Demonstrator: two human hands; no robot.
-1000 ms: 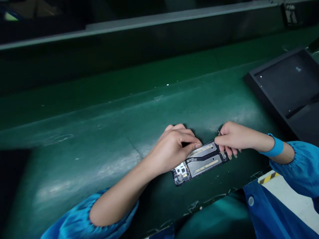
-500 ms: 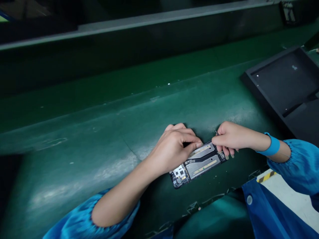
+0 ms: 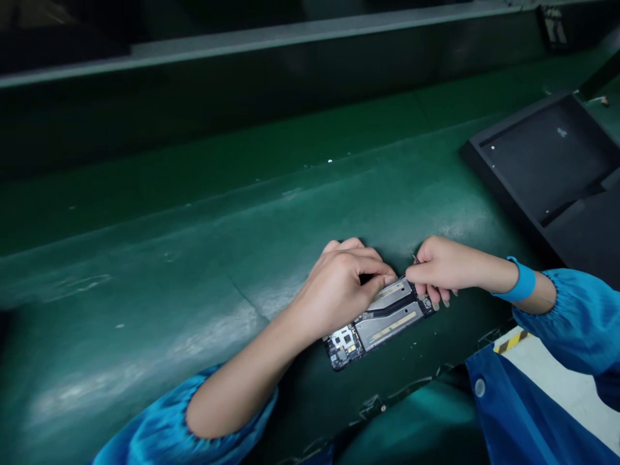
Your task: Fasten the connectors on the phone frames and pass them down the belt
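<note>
An opened smartphone [image 3: 394, 318] lies aslant on the green mat, its inside facing up. It shows a bare silver battery bay with pale adhesive strips, a black flex cable along the middle and a circuit board at the left end. My left hand [image 3: 346, 284] rests over the phone's far edge, thumb and forefinger pinched together there. At the phone's right end, my right hand [image 3: 436, 268] is closed with curled fingers. The dark end of a thin tool [image 3: 415, 259] sticks out above its thumb; the rest is hidden in the hand.
A black tray [image 3: 542, 161] stands at the right on the green mat [image 3: 217, 245]. A dark holder with pale items [image 3: 555, 27] sits at the far right back. A raised ledge [image 3: 290, 42] runs along the back. The worktop's front edge lies close below the phone.
The view has shifted slightly, so the phone and tray appear a little further left. Both hands keep nearly the same places on the phone.
</note>
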